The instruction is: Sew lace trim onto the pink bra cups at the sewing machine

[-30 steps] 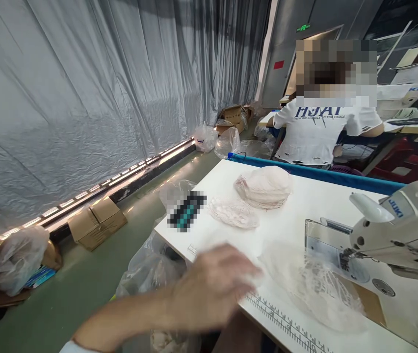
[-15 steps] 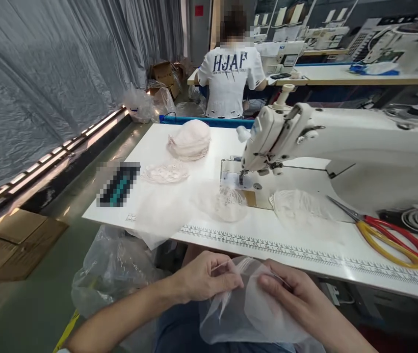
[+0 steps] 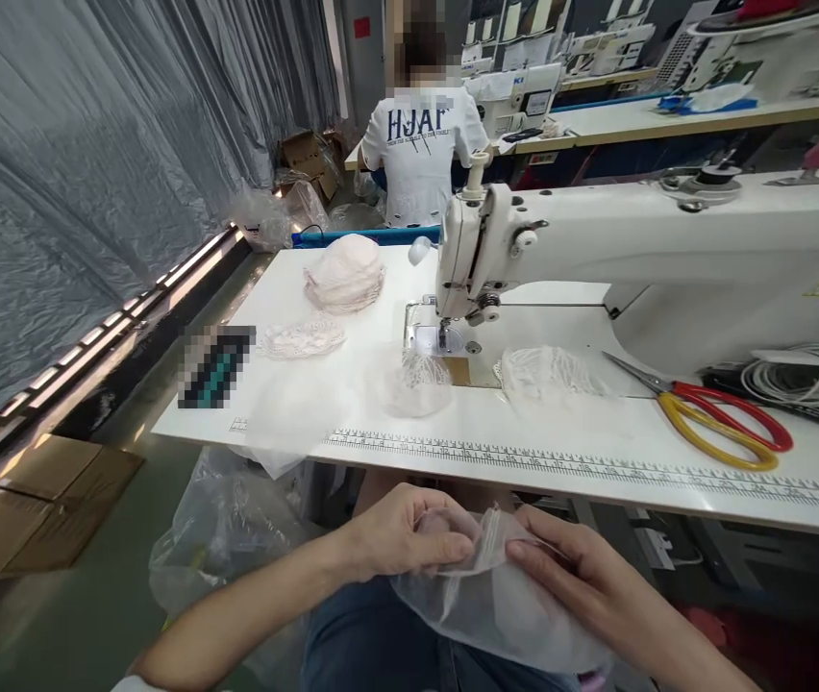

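Note:
Above my lap, my left hand pinches the upper edge of a sheer white fabric piece between thumb and fingers. Further along that edge, my right hand grips the same piece, thumb on top. Between the hands the edge is gathered into small folds, while the rest drapes down over my legs. More sheer pieces lie on the sewing table: a plain sheet hanging over the front edge, a lace-patterned piece near the needle, and another lace piece to its right.
A white sewing machine stands on the table. Scissors with red and yellow handles lie at the right, beside coiled white cord. Stacked pale pink cups sit at the back left. A person in a white shirt sits ahead.
The view has shifted slightly to the right, so the table and machine appear further left. Both hands keep hold of the sheer fabric, and its edge between them is now more bunched.

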{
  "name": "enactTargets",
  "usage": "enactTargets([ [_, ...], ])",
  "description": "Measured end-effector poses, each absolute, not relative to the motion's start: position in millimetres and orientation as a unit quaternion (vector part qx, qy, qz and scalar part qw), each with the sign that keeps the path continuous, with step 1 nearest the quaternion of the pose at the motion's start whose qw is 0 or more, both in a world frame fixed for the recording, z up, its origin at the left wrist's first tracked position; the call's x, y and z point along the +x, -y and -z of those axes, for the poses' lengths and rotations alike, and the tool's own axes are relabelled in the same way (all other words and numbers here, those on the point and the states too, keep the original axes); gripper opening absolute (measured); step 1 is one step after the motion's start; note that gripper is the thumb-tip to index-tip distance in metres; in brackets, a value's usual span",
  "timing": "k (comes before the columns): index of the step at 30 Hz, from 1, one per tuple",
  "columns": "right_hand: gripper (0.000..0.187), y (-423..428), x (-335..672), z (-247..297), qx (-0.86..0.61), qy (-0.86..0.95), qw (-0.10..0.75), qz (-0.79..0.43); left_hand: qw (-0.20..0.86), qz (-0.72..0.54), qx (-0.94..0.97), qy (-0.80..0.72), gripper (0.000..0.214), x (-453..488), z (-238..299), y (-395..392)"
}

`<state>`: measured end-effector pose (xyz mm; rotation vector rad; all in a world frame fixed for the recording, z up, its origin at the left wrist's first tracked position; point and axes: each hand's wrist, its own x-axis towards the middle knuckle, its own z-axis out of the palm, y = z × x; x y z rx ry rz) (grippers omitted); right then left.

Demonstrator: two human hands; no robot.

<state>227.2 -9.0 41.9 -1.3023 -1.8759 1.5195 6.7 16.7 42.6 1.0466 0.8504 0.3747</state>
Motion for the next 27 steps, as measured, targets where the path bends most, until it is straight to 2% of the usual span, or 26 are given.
enactTargets([
  [4,0.04,12,234,-43,-0.479,0.685,0.186,-0.517,0.737,-0.147,0.528,-0.396,0.038,10,-42,-19],
  [8,0.037,12,237,-44,-0.473,0.697,0.171,-0.511,0.696,-0.199,0.58,-0.373,0.022,13,-41,-21],
  [12,0.035,9,235,-41,-0.467,0.721,0.165,-0.484,0.737,-0.134,0.522,-0.408,0.024,23,-42,-21],
  [15,0.034,7,235,-41,-0.466,0.729,0.162,-0.475,0.73,-0.102,0.521,-0.43,0.022,28,-45,-21],
  [21,0.034,7,237,-45,-0.473,0.721,0.156,-0.481,0.732,-0.095,0.528,-0.421,0.022,27,-49,-21],
  [27,0.036,4,238,-40,-0.458,0.685,0.17,-0.541,0.74,-0.09,0.525,-0.41,0.014,25,-48,-22],
])
